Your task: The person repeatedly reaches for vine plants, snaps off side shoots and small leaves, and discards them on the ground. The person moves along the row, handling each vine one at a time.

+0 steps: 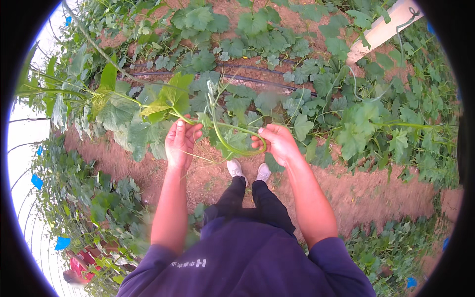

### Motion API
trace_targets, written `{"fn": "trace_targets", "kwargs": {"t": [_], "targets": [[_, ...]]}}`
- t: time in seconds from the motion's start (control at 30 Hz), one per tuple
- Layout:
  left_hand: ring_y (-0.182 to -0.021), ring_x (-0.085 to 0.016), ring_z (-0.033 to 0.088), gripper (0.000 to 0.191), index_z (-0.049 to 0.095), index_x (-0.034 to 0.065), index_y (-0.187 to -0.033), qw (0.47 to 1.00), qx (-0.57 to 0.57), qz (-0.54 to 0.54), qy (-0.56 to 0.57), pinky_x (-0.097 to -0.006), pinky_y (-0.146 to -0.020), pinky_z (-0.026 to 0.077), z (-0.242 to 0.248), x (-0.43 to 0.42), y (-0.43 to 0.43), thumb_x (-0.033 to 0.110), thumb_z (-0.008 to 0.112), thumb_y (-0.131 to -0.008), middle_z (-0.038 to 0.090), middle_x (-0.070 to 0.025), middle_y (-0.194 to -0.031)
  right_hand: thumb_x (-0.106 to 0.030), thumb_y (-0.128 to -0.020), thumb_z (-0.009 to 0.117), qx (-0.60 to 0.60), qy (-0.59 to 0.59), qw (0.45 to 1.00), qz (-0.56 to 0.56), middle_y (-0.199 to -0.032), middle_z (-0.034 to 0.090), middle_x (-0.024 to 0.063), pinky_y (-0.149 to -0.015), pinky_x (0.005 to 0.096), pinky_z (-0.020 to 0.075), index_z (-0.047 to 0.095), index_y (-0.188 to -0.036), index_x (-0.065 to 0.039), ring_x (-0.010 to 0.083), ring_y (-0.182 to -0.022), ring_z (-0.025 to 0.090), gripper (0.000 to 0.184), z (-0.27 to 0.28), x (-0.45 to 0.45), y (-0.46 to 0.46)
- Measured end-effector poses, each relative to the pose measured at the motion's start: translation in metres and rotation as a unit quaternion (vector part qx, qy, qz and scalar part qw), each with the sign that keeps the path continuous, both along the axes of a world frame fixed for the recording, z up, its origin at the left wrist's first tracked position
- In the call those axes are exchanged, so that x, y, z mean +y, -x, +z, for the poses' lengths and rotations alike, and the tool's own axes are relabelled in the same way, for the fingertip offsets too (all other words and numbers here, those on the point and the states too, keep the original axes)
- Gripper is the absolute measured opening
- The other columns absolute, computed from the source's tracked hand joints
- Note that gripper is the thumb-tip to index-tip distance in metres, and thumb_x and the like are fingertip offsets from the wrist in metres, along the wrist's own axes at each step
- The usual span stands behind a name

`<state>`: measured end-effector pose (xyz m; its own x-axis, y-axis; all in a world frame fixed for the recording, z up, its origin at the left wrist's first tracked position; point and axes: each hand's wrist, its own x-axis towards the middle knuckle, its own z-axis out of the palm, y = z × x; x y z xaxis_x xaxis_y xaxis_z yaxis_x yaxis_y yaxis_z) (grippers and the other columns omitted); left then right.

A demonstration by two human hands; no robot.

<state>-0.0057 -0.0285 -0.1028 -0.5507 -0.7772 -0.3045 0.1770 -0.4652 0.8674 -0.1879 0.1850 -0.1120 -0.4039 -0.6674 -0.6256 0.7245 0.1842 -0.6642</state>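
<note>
A green climbing vine stem point(237, 149) bends in a loop between my two hands. My left hand point(180, 141) pinches the stem near a broad yellow-green leaf point(174, 92), thumb uppermost. At the loop's right end, my right hand point(276, 141) grips the bend between thumb and fingers. From the loop the pale shoot tip point(211, 91) rises, with young folded leaves and thin tendrils around it. A fine tendril point(202, 157) trails below my left hand. Farther left the stem runs on past larger leaves towards the picture's rim.
A twine point(98, 48) slants down from the upper left. Dark drip lines point(256, 80) cross the soil beyond the hands. A pale post point(384, 31) stands at upper right among leafy vines point(356, 130). Bare earth path point(356, 196) lies around my shoes point(235, 169). Blue tags point(36, 181) hang at left.
</note>
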Motion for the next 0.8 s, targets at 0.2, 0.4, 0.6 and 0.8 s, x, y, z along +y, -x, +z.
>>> {"fn": "trace_targets", "kwargs": {"t": [0.2,0.4,0.6,0.8], "targets": [[-0.092,-0.02,0.067,0.028,0.058,-0.001,-0.119,0.956,-0.211,-0.188,0.079,-0.0331,-0.079,0.055,0.0,0.071,-0.011,0.02,0.052,-0.101,0.068,-0.0116,-0.105,-0.015,-0.097,0.056,-0.01,0.019,1.0,-0.004,-0.096,0.069,0.0142,-0.066,0.0302,0.0515,0.062,-0.098,-0.002,0.0192,-0.079,0.068,0.014,0.007,0.011,-0.008],[-0.096,-0.019,0.066,0.032,0.058,-0.0004,-0.122,0.972,-0.106,-0.204,-0.05,-0.0333,-0.086,0.052,-0.008,0.13,0.022,0.023,0.055,-0.101,0.068,-0.0114,-0.108,-0.015,-0.098,0.053,0.0,0.024,0.999,0.036,-0.095,0.068,0.0123,-0.062,0.0292,0.0513,0.059,-0.104,0.002,0.0194,-0.078,0.067,0.019,0.014,0.018,-0.025],[-0.082,-0.015,0.061,0.014,0.061,0.0039,-0.103,0.975,-0.02,-0.154,-0.158,-0.0291,-0.076,0.049,-0.009,0.136,0.026,0.017,0.06,-0.098,0.065,-0.0048,-0.089,-0.019,-0.098,0.057,-0.015,-0.011,0.999,0.046,-0.09,0.064,0.0116,-0.054,0.0265,0.0474,0.046,-0.125,0.008,0.0177,-0.072,0.063,0.04,0.016,0.023,-0.036],[-0.077,-0.014,0.058,0.008,0.06,0.0035,-0.096,0.98,-0.041,-0.104,-0.163,-0.0293,-0.073,0.048,-0.005,0.141,0.024,0.011,0.058,-0.097,0.061,-0.0026,-0.083,-0.015,-0.096,0.059,0.013,-0.043,0.999,0.014,-0.082,0.061,0.0049,-0.053,0.0238,0.0443,0.052,-0.099,-0.005,0.0124,-0.066,0.058,0.012,0.017,0.022,-0.045]]}}
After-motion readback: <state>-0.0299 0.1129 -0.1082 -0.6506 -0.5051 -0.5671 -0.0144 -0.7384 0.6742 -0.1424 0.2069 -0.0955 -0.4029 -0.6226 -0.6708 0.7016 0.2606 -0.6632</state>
